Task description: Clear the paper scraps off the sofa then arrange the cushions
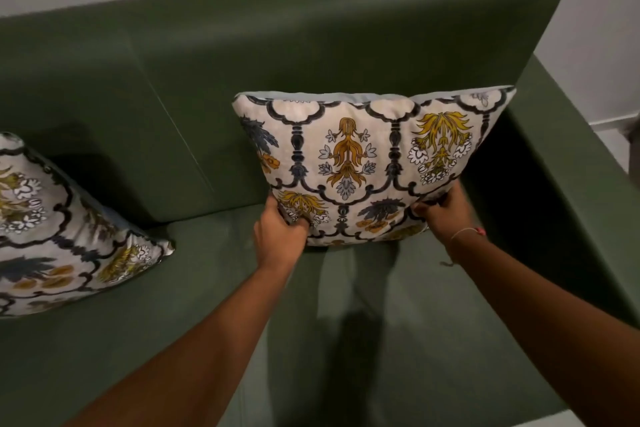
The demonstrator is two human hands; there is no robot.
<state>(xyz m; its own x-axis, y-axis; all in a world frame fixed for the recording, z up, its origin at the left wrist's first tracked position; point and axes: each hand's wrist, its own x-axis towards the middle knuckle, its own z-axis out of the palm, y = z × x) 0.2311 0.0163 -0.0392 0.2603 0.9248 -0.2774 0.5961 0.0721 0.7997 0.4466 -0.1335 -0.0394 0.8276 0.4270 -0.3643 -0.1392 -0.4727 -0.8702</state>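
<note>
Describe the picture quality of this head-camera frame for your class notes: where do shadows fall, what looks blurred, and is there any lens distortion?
Head view: dim, warm light; dark shadows fall on the seat below the held cushion and in the corner by the armrest. Head view: the second cushion at the left edge is soft and smeared. Head view: wide-angle bending curves the sofa back and stretches both forearms.

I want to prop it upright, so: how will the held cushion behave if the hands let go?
Probably soft: the cushion dents where the left hand and right hand pinch it. Likely light, since it is held by the corners. It may slump or tip forward unless leaned on the backrest.
</note>
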